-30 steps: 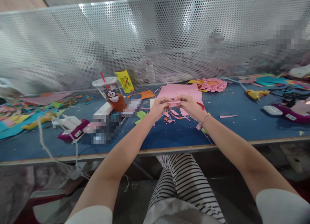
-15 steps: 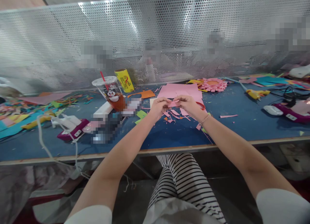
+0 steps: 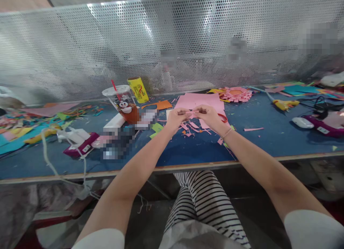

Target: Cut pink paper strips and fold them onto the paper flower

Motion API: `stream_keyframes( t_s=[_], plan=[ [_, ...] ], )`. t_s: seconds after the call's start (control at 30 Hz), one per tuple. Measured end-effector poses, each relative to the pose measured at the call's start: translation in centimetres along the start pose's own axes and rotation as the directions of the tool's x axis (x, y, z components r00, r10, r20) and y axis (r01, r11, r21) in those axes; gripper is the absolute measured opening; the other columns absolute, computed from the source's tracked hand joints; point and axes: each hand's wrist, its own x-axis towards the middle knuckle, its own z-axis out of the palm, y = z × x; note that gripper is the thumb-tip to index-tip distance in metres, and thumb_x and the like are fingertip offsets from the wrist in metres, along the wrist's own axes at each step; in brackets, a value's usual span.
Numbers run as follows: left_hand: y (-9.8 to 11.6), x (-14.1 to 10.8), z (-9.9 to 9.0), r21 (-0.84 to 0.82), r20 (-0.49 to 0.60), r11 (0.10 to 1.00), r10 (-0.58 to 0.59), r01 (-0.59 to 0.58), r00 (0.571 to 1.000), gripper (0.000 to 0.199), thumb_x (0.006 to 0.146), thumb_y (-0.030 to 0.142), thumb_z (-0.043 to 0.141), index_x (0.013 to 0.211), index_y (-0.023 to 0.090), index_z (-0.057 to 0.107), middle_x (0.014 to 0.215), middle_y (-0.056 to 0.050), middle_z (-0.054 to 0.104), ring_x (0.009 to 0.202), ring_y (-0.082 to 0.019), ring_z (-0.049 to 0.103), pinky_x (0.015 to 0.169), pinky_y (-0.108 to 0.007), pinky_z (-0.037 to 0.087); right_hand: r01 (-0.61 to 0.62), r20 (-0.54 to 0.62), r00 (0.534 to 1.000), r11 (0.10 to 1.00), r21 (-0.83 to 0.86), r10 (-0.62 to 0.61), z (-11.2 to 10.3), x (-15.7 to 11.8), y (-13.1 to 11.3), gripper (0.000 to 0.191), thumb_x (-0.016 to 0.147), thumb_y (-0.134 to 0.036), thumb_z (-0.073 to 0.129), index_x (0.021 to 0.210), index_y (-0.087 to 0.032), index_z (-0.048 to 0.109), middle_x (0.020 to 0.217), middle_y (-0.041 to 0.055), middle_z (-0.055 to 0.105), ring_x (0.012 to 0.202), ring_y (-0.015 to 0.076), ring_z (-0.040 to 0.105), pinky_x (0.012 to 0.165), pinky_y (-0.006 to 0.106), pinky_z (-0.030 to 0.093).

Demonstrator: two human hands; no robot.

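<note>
Between my fingertips is a small piece of pink paper (image 3: 191, 114), gripped from both sides above the table. My left hand (image 3: 176, 119) pinches its left end, and my right hand (image 3: 208, 116) pinches the right end. Behind my hands lies a larger pink sheet (image 3: 200, 99). Pink paper scraps (image 3: 189, 128) are scattered on the table just below them. Something with a red loop (image 3: 222, 117), partly hidden, lies beside my right hand. A fringed pink paper flower (image 3: 237, 94) rests beyond it to the right.
A plastic cup of brown drink (image 3: 129, 107) and a yellow box (image 3: 138, 90) stand on the left. Purple power strips (image 3: 82, 145) with cords lie at both sides. A yellow glue gun (image 3: 285, 104) is at right. A perforated metal screen (image 3: 193, 37) closes off the back.
The pink piece between my fingers has turned or folded and looks narrower now. Both hands stay in nearly the same place.
</note>
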Motion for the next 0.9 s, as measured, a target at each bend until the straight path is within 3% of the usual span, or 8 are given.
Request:
stream_keyframes(
  t_s=[0.23, 0.7, 0.9],
  plan=[
    [0.17, 0.11, -0.13, 0.087, -0.026, 0.996, 0.029, -0.027, 0.999, 0.032, 0.051, 0.032, 0.077, 0.072, 0.012, 0.065, 0.067, -0.002, 0.064, 0.061, -0.010, 0.058, 0.065, -0.026, 0.049, 0.004, -0.030, 1.000, 0.999, -0.054, -0.005, -0.06, 0.03, -0.15, 0.023, 0.067, -0.031, 0.064, 0.083, -0.016, 0.062, 0.072, 0.0034, 0.064, 0.067, 0.0141, 0.061, 0.067, 0.032, 0.052],
    [-0.30, 0.35, -0.24, -0.018, -0.045, 1.000, 0.003, -0.004, 0.999, 0.029, 0.049, 0.032, 0.078, 0.066, 0.013, 0.065, 0.066, -0.002, 0.064, 0.060, -0.009, 0.057, 0.062, -0.025, 0.048, 0.030, -0.029, 0.999, 0.997, -0.077, -0.032, 0.00, 0.00, -0.51, 0.018, 0.068, -0.027, 0.062, 0.082, -0.016, 0.063, 0.075, 0.0046, 0.065, 0.068, 0.0145, 0.061, 0.067, 0.031, 0.051],
    [-0.37, 0.24, -0.32, 0.060, -0.023, 0.997, 0.058, -0.056, 0.998, 0.029, 0.051, 0.036, 0.076, 0.067, 0.013, 0.067, 0.064, -0.002, 0.064, 0.059, -0.010, 0.056, 0.064, -0.027, 0.049, 0.114, 0.008, 0.993, 0.969, -0.221, -0.115, 0.06, -0.28, -0.84, 0.016, 0.071, -0.029, 0.060, 0.079, -0.016, 0.064, 0.073, 0.0032, 0.064, 0.066, 0.0129, 0.057, 0.062, 0.027, 0.045]
  ],
)
